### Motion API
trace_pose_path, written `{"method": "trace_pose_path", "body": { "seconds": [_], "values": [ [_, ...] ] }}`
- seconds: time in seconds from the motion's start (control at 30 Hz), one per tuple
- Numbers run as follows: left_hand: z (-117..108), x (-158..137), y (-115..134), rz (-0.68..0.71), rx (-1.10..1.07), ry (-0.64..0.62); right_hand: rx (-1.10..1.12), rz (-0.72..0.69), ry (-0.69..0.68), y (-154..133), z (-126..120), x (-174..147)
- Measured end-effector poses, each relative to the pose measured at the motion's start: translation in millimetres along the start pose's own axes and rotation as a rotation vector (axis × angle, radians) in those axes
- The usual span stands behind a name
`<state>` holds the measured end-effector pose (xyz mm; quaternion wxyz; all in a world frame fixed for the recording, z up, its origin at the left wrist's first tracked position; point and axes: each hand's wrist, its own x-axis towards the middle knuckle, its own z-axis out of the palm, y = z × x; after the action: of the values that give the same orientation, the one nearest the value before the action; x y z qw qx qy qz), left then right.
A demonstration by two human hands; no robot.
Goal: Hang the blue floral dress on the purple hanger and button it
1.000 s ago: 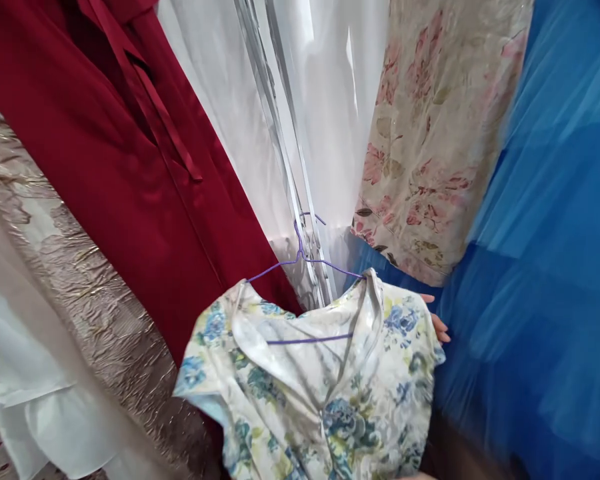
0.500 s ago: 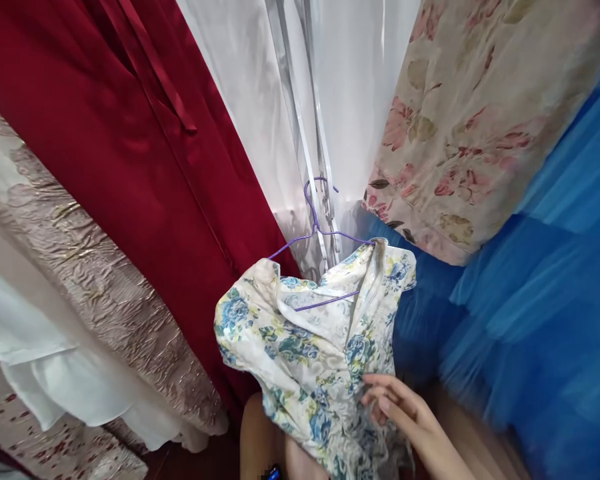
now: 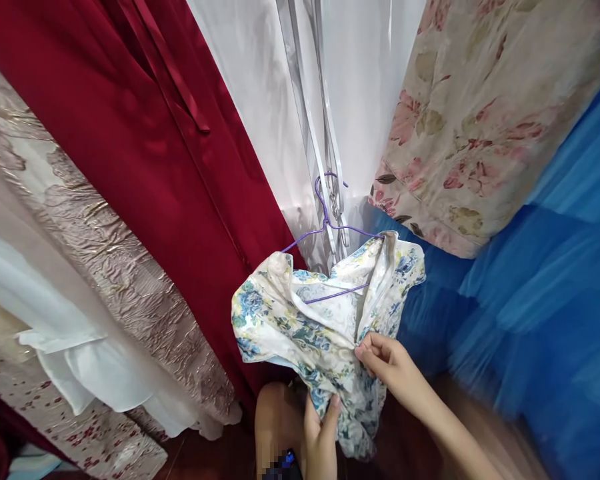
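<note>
A white blouse [image 3: 325,327] with blue and yellow flowers hangs on a purple wire hanger [image 3: 325,223]. Its V-shaped neck faces me. My right hand [image 3: 383,360] pinches the fabric at the lower point of the neckline, thumb and forefinger closed on it. Lower down, my left hand [image 3: 323,430] grips the blouse's lower front, its thumb on top and the other fingers mostly hidden behind the cloth. The bottom of the blouse bunches up between and below my hands.
Long garments hang around: a dark red one [image 3: 180,187] and a textured pink-gold one [image 3: 130,267] at left, a white one [image 3: 250,100] behind the hanger, a floral one [image 3: 470,133] and blue tulle [image 3: 540,320] at right. My bare knee [image 3: 273,413] and a dark phone-like object [image 3: 285,467] show below.
My left hand has come into view and taken hold of the blouse's lower front. My right hand has moved up and closed on the neckline. The view has shifted slightly.
</note>
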<state>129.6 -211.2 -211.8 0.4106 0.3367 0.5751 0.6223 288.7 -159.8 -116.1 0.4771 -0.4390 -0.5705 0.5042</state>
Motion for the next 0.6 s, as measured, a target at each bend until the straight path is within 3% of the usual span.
{"method": "trace_pose_path", "body": {
  "seconds": [0.1, 0.13, 0.2, 0.27, 0.4, 0.6],
  "values": [
    [2.4, -2.5, 8.9, 0.388, 0.128, 0.232, 0.072, 0.067, -0.031, -1.1, -1.5, -4.7],
    [5.3, -3.8, 12.0, 0.504, 0.195, 0.243, 0.092, 0.081, -0.037, -2.0, -0.6, -6.8],
    [15.2, -5.0, 18.2, 0.630, 0.330, 0.110, 0.142, 0.102, -0.070, -5.4, 3.5, -11.0],
    [28.8, -2.9, 24.8, 0.623, 0.390, -0.060, 0.191, 0.114, -0.097, -10.0, 9.6, -14.2],
    [52.1, 8.3, 43.0, 0.590, 0.324, -0.175, 0.287, 0.122, -0.038, -19.9, 18.7, -12.4],
    [51.4, 18.1, 70.2, 0.642, 0.414, -0.468, 0.436, 0.016, 0.093, -54.3, 5.0, 31.5]
  ]
}}
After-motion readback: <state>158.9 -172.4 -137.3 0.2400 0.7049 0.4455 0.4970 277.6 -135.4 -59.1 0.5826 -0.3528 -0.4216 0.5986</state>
